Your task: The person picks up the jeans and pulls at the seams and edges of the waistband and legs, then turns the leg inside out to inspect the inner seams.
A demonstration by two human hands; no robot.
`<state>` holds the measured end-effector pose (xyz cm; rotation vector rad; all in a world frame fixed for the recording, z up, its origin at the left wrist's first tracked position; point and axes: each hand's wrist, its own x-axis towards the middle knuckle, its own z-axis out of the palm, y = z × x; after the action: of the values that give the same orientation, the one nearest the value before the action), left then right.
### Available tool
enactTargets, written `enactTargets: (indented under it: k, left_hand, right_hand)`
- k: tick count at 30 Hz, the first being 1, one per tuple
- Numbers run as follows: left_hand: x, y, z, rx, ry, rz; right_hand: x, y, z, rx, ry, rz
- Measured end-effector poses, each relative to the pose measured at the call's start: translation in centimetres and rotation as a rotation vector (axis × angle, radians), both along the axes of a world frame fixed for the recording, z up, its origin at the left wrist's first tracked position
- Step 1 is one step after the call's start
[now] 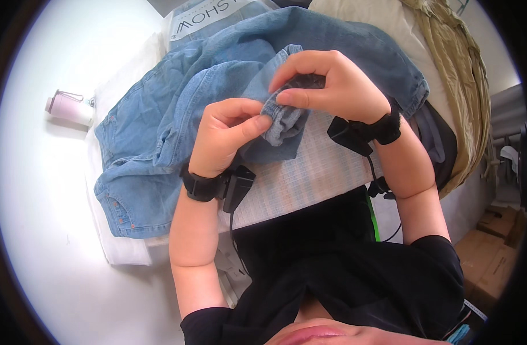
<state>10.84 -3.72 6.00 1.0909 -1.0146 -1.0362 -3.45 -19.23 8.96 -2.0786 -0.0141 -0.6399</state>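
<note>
Pale pink and capped in white, one water bottle (68, 108) lies on its side at the far left of a white table (39, 241). Beside it, one blue denim garment (160, 144) sprawls in folds over a white padded board (309, 172), its stitched hems trailing toward the person's left. At centre, the left hand (226, 135), knuckles up and wrist bent, pinches a bunched fold of denim (283, 121) between thumb and curled fingers. Directly alongside, the right hand (332, 86) arches over the same fold, fingertips and thumb clamped on its upper edge, so the two hands nearly meet on the cloth. Each wrist carries one black strap with a small black device and cable. Further right, one olive-tan garment (453, 75) hangs down, with brown cardboard boxes (493, 247) stacked below it.
</note>
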Motion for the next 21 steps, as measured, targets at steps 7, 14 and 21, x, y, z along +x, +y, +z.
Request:
enactTargets:
  k: [7,14,21]
  left_hand:
    - [-0.37,-0.34,-0.44,-0.016,0.042,0.065]
    - [-0.34,-0.35,-0.26,0.021,-0.044,0.033]
    - [-0.89,-0.43,-0.14,-0.077,-0.077,-0.067]
  right_hand:
    - [0.24,0.18,-0.12,0.102,0.044,-0.104]
    - [0.41,-0.18,-0.64,0.134,0.083,-0.116]
    - [0.85,-0.05,-0.82,0.215,-0.026,-0.164]
